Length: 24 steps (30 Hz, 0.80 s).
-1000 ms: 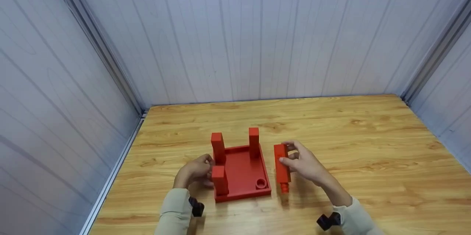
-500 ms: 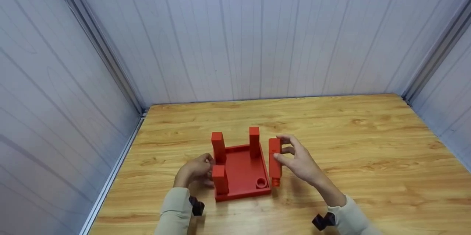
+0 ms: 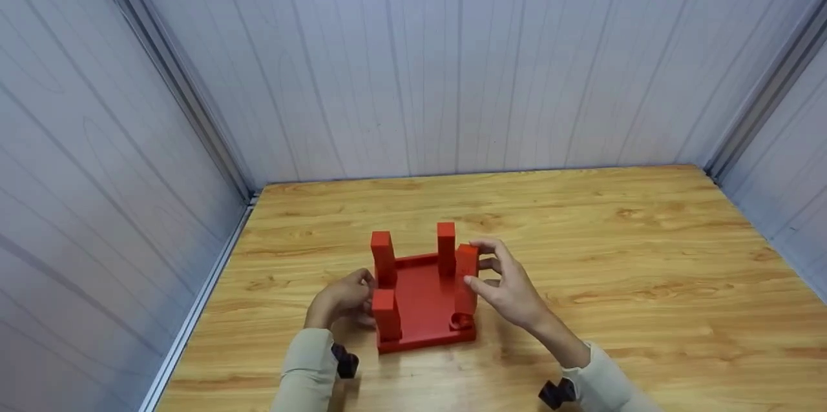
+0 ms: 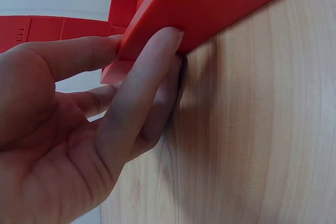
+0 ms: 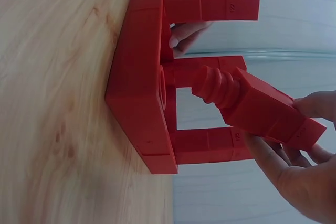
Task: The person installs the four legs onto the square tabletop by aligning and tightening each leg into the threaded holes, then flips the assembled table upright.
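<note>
A red plastic tabletop (image 3: pixel 423 302) with a raised rim lies upside down, three square legs standing upright at its corners. The near right corner has a round socket (image 5: pixel 163 88). Held in my right hand (image 3: pixel 507 286) is another red square leg (image 3: pixel 466 267), gripped between thumb and fingers near its plain end. It is tilted, its threaded end (image 5: pixel 216 86) pointing down and sitting just above the socket, apart from it in the right wrist view. My left hand (image 3: pixel 344 296) grips the tabletop's left edge, with finger and thumb (image 4: pixel 152 61) on the red wall.
The wooden table (image 3: pixel 620 257) extends around the tabletop on all sides. Pale panel walls (image 3: pixel 452 63) rise at the back and both sides. Black wrist devices (image 3: pixel 345 361) sit at both cuffs.
My right hand has carried the leg leftward, from beside the tabletop to over its near right corner, tipping the leg more upright. The left hand and tabletop stay in place.
</note>
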Available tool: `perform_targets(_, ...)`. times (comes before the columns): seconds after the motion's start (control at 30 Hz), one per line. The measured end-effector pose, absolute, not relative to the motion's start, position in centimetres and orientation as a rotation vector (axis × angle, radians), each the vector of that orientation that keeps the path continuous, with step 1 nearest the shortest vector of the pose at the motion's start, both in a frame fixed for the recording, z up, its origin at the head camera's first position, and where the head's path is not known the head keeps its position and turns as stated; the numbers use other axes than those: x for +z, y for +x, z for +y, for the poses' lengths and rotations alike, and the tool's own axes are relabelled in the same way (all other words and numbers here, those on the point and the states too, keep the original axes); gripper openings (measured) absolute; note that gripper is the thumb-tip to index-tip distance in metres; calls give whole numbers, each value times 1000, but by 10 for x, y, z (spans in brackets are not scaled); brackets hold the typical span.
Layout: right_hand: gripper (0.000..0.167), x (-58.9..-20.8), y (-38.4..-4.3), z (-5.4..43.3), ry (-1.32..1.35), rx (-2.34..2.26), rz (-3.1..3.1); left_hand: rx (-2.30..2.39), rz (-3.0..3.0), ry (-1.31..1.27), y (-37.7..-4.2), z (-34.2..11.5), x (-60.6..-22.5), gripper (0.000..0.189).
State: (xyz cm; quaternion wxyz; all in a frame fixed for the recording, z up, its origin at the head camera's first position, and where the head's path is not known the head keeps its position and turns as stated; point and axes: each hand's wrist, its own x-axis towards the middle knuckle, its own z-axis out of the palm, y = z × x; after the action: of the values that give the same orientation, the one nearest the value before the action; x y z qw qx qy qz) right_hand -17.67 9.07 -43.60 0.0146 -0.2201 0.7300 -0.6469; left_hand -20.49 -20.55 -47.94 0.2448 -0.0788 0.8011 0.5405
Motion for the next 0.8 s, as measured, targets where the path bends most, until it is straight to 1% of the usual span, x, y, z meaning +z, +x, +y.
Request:
perform_targets(0.17, 51, -426, -167, 85, -734, -1997, 2308, 1448, 2210, -219, -206, -205, -478, 14)
perform_targets(0.5, 50, -436, -163, 79, -921, -1961, 2402, 1419, 2211, -216, -207, -207, -479, 15)
perform_targets(0.8, 49, -439, -161, 79, -929, -1889, 2439, 1442, 2213, -213, -207, -205, -481, 15)
